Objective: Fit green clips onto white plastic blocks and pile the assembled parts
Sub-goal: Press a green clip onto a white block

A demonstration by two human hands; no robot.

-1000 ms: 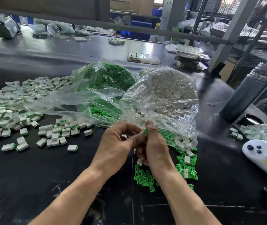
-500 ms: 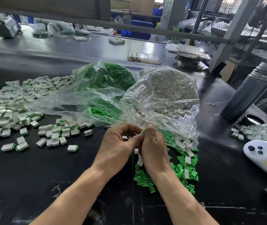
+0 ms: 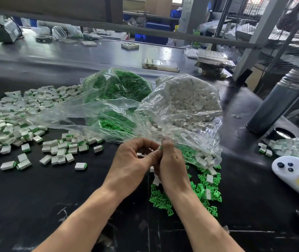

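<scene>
My left hand (image 3: 132, 160) and my right hand (image 3: 172, 166) meet over the black table, fingertips together. Between them they pinch a small white block with a green clip (image 3: 160, 148), mostly hidden by the fingers. Loose green clips (image 3: 205, 193) and a few white blocks (image 3: 209, 179) lie under and right of my right hand. A clear bag of white blocks (image 3: 190, 102) and a clear bag of green clips (image 3: 119, 86) lie just behind my hands. The pile of assembled parts (image 3: 17, 117) spreads across the left of the table.
A dark metal flask (image 3: 274, 104) and its cap (image 3: 281, 134) stand at the right. A white remote (image 3: 294, 173) and another bag of parts (image 3: 297, 148) lie at the right edge. Trays (image 3: 160, 64) and clutter sit farther back.
My hands stay together at the same spot; the fingers have shifted slightly around the small part. Nothing on the table has moved.
</scene>
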